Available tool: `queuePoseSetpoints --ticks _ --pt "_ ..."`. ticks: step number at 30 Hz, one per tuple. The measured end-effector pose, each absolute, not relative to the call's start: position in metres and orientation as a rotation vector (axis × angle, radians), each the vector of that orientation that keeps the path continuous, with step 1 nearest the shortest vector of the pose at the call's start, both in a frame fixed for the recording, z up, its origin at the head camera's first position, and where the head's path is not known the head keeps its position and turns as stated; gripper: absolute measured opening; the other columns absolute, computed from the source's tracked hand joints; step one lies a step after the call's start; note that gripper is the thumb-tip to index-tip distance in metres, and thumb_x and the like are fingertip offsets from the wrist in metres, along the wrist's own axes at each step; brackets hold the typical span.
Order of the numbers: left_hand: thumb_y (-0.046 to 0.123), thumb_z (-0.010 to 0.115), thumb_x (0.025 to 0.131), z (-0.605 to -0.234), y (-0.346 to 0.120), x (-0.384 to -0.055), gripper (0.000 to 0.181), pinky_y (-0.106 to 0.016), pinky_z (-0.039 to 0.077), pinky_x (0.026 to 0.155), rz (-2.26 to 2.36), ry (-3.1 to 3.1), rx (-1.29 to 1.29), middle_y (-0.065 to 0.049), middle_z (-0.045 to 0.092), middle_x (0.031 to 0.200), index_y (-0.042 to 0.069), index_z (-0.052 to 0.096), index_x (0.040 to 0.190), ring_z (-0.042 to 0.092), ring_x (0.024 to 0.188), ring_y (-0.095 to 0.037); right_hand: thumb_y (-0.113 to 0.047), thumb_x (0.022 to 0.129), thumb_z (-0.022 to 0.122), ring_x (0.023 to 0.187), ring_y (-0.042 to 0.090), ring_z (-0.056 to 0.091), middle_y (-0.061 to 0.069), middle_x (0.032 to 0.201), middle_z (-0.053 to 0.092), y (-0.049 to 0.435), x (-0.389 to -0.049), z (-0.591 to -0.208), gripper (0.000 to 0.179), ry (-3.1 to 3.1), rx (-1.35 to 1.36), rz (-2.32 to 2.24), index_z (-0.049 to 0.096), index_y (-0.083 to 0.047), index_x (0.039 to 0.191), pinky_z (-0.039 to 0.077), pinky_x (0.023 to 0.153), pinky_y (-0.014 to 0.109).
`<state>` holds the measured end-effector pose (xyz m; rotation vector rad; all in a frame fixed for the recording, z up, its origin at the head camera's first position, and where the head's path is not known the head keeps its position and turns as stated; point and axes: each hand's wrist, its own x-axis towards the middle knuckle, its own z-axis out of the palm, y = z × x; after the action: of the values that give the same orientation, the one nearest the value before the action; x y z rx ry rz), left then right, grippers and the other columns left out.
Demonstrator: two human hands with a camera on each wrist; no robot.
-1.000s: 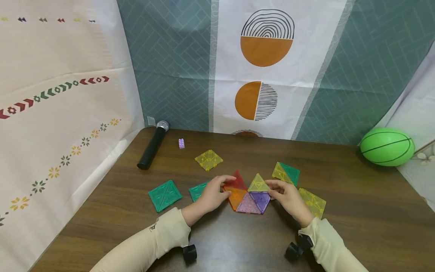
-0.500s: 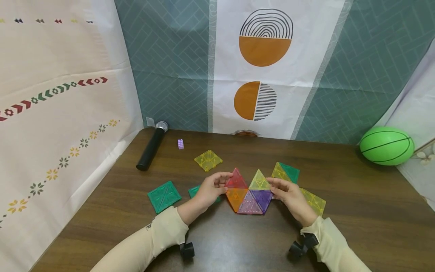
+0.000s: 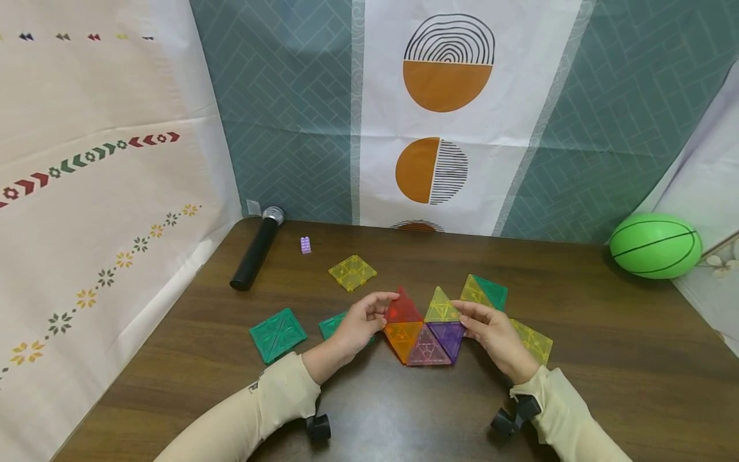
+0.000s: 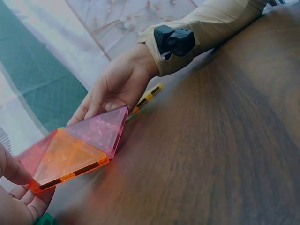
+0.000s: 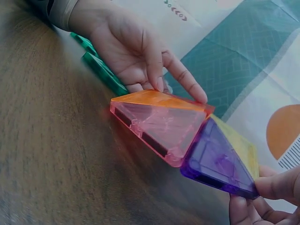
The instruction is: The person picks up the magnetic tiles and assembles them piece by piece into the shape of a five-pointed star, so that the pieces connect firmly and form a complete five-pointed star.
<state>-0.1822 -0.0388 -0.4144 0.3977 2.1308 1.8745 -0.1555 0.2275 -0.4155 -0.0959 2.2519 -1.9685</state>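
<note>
In the middle of the frame, a fan of five translucent triangles, a red tile [image 3: 404, 310], an orange tile [image 3: 402, 337], a pink tile [image 3: 428, 350], a purple tile [image 3: 447, 337] and a small yellow triangle [image 3: 441, 308], is being held between two hands. Compared with a second ago, the fan is appearing slightly larger in the head view and seems to be being raised. In the wrist views it is being held off the table [image 3: 404, 410], with a bend showing at the seam of the pink and purple tiles. By this, the five tiles are judged to be being handled as one joined piece, with the angles between them being shaped; a notch is being left at the top of the fan, between the red tile and the yellow triangle.

At centre left, the outer corner where red and orange meet is being pinched by the left hand [image 3: 358, 327], a finger being laid along the red tile. At centre right, the corner shared by yellow and purple is being pinched by the right hand [image 3: 491, 330]; in the right wrist view, the thumb is being kept on top and fingers are being curled beneath. How firmly either side is being squeezed cannot be told.

Just beside the left hand, a green tile [image 3: 331, 325] is being partly hidden.
</note>
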Motion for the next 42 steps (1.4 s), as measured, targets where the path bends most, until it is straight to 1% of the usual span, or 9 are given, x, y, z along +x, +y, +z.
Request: queuePoseSetpoints --ticks 5,10,18,25,27,30,35,38,42 --pt "-0.015 0.046 0.090 -0.4150 -0.0373 -0.1803 0.048 -0.024 0.048 0.076 1.860 2.131 0.466 -0.021 0.059 0.109 0.008 0.053 0.132 0.054 0.086 -0.015 -0.006 0.099 0.049 0.096 0.000 0.055 0.015 0.137 0.049 0.2264 -0.1554 -0.4157 0.043 2.274 -0.116 -1.941 0.044 0.009 0.139 0.052 0.081 0.019" --pt "-0.011 0.050 0.091 -0.4152 -0.0357 -0.1790 0.045 -0.023 0.048 0.074 1.818 2.138 0.502 -0.021 0.060 0.114 0.008 0.054 0.131 0.055 0.086 -0.015 -0.006 0.099 0.048 0.095 0.000 0.056 0.025 0.141 0.045 0.2263 -0.1556 -0.4158 0.042 2.287 -0.139 -1.908 0.045 0.008 0.138 0.052 0.082 0.018" --pt "-0.010 0.052 0.091 -0.4155 -0.0346 -0.1792 0.046 -0.021 0.047 0.073 1.764 2.182 0.531 -0.019 0.060 0.120 0.008 0.053 0.134 0.053 0.087 -0.016 -0.007 0.099 0.048 0.095 -0.001 0.057 0.028 0.141 0.045 0.2264 -0.1564 -0.4149 0.040 2.313 -0.181 -1.851 0.047 0.008 0.137 0.052 0.082 0.017" --pt "-0.005 0.056 0.092 -0.4113 -0.0364 -0.1792 0.074 -0.023 0.053 0.073 1.828 2.139 0.461 -0.021 0.061 0.123 0.023 0.024 0.152 0.066 0.083 -0.017 -0.008 0.100 0.047 0.097 -0.003 0.056 0.027 0.144 0.042 0.2253 -0.1553 -0.4151 0.041 2.309 -0.126 -1.876 0.045 0.007 0.138 0.051 0.083 0.016" --pt "-0.003 0.057 0.093 -0.4100 -0.0360 -0.1793 0.075 -0.024 0.055 0.072 1.842 2.128 0.433 -0.023 0.062 0.121 0.023 0.020 0.153 0.069 0.080 -0.018 -0.007 0.100 0.047 0.097 -0.004 0.056 0.026 0.145 0.042 0.2245 -0.1549 -0.4156 0.041 2.305 -0.097 -1.897 0.045 0.007 0.138 0.051 0.083 0.016" --pt "0.002 0.061 0.092 -0.4089 -0.0355 -0.1801 0.068 -0.025 0.055 0.071 1.857 2.119 0.362 -0.023 0.061 0.121 0.013 0.026 0.149 0.068 0.084 -0.016 -0.008 0.100 0.047 0.096 -0.004 0.057 0.019 0.140 0.049 0.2234 -0.1548 -0.4172 0.041 2.306 -0.043 -1.939 0.045 0.008 0.138 0.052 0.082 0.016" --pt "0.001 0.063 0.089 -0.4105 -0.0360 -0.1840 0.050 -0.025 0.057 0.074 1.940 2.014 0.232 -0.023 0.059 0.117 -0.005 0.042 0.134 0.063 0.085 -0.011 -0.008 0.100 0.049 0.092 -0.004 0.057 -0.013 0.115 0.060 0.2229 -0.1553 -0.4198 0.044 2.264 0.017 -2.049 0.042 0.012 0.138 0.052 0.079 0.017" --pt "-0.003 0.061 0.089 -0.4122 -0.0367 -0.1856 0.040 -0.026 0.058 0.076 1.978 1.975 0.209 -0.021 0.061 0.110 -0.007 0.051 0.127 0.062 0.081 -0.009 -0.008 0.100 0.049 0.090 -0.004 0.056 -0.023 0.106 0.059 0.2221 -0.1552 -0.4201 0.045 2.231 0.024 -2.099 0.040 0.013 0.139 0.051 0.078 0.016" --pt "-0.002 0.058 0.092 -0.4124 -0.0375 -0.1849 0.032 -0.030 0.059 0.077 1.996 1.989 0.221 -0.022 0.064 0.106 -0.005 0.055 0.124 0.063 0.079 -0.009 -0.009 0.099 0.050 0.090 -0.003 0.055 -0.024 0.105 0.060 0.2202 -0.1548 -0.4193 0.046 2.225 0.035 -2.118 0.040 0.012 0.139 0.051 0.077 0.015"
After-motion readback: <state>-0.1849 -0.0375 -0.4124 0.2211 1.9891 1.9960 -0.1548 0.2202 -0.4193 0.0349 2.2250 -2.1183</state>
